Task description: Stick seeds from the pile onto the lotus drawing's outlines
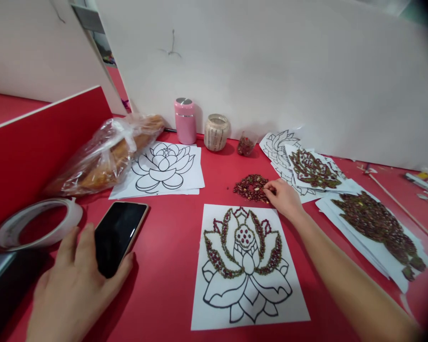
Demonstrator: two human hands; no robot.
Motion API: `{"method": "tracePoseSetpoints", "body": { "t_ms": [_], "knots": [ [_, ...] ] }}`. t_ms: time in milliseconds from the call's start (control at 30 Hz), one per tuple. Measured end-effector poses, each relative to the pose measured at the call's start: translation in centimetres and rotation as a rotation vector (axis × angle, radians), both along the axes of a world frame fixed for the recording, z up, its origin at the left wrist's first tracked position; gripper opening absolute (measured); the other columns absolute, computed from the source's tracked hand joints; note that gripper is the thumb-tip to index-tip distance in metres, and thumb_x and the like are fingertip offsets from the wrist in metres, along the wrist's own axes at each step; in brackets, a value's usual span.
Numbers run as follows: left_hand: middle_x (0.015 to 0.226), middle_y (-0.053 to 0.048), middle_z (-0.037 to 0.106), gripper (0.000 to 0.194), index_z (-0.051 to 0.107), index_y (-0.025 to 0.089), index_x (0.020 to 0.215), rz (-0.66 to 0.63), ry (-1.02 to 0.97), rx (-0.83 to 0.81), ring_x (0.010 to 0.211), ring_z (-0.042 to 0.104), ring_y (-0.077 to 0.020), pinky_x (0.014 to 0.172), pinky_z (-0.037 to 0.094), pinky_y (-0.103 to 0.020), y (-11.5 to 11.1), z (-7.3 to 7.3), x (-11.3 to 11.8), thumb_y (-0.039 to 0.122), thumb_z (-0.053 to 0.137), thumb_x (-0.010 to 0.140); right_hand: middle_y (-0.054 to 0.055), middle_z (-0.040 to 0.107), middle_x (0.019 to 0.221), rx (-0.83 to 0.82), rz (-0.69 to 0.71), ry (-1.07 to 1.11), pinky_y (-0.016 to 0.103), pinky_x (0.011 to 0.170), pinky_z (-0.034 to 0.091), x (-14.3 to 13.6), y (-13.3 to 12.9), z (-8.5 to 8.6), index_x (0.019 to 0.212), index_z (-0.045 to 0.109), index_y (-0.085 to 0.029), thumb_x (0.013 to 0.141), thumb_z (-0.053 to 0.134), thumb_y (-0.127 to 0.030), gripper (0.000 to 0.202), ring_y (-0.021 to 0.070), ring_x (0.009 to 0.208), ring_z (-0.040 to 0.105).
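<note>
My left hand (76, 280) is at the lower left, thumb and fingers on either side of a black-screened smartphone (119, 232) on the red table. Beyond the middle, my right hand (280, 194) has its fingertips pinched together at the right edge of a small pile of dark red beans (248, 185). Whatever sits in that pinch is too small to make out. Nearer to me lies a white sheet with a lotus outline (249, 294). Green and dark red beans line its upper petals, while the lower petals are bare line drawing.
At left are a tape roll (69, 216), a plastic-wrapped brown bundle (103, 166) and lotus sheets (190, 175). A pink flask (185, 123), woven-look jar (216, 133) and bag of beans (246, 145) stand along the white partition (253, 61). Bean-covered sheets (374, 223) lie right.
</note>
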State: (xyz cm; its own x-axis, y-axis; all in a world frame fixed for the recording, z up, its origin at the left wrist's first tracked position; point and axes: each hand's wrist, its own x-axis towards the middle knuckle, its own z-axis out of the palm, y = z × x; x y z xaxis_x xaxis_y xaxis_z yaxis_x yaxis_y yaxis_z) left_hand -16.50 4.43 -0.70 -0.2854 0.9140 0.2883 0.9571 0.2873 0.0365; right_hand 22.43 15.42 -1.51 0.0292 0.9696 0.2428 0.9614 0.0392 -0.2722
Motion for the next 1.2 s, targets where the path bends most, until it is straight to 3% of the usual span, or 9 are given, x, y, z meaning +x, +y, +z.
{"method": "tracePoseSetpoints", "body": {
  "t_ms": [100,233,500,767,1200],
  "knots": [
    [0.137,-0.018,0.031,0.067,0.020,0.010,0.133,-0.038,-0.015,-0.142,0.101,0.055,-0.0327,0.070,0.046,-0.035,0.2,0.5,-0.2,0.050,0.037,0.083,0.002,0.054,0.075,-0.043,0.009,-0.047,0.025,0.055,0.034,-0.2,0.5,0.0,0.073,0.061,-0.021,0.075,0.050,-0.028,0.014,0.0144,0.064,0.050],
    [0.138,-0.020,0.028,0.067,0.019,0.006,0.133,-0.059,-0.039,-0.130,0.111,0.048,-0.0337,0.071,0.047,-0.035,0.4,0.9,0.2,0.045,0.041,0.083,0.003,0.054,0.074,-0.074,0.001,-0.091,0.026,0.056,0.033,-0.3,0.8,0.0,0.072,0.061,-0.020,0.075,0.049,-0.027,0.014,0.0152,0.064,0.050],
    [0.135,-0.025,0.030,0.059,0.022,0.002,0.130,-0.128,0.002,-0.110,0.103,0.051,-0.0396,0.069,0.047,-0.043,0.8,1.3,0.4,0.039,0.036,0.086,0.003,0.053,0.074,-0.099,-0.005,-0.140,0.026,0.056,0.033,-0.6,0.8,0.4,0.073,0.060,-0.021,0.077,0.047,-0.027,0.015,0.0151,0.064,0.051],
    [0.136,-0.022,0.030,0.066,0.019,0.009,0.133,-0.099,-0.023,-0.096,0.108,0.047,-0.0395,0.073,0.046,-0.050,1.8,0.6,0.2,0.041,0.041,0.080,0.002,0.053,0.075,-0.093,-0.021,-0.143,0.024,0.056,0.033,-0.5,0.8,0.0,0.074,0.060,-0.020,0.077,0.048,-0.028,0.015,0.0140,0.065,0.051],
    [0.131,-0.023,0.034,0.065,0.016,0.010,0.135,-0.124,-0.067,-0.096,0.105,0.048,-0.0406,0.070,0.046,-0.052,2.1,0.8,0.6,0.039,0.038,0.081,0.002,0.053,0.074,-0.089,-0.020,-0.135,0.023,0.055,0.032,-0.4,0.9,-0.1,0.072,0.060,-0.021,0.076,0.048,-0.028,0.014,0.0131,0.062,0.050]
  ]
}}
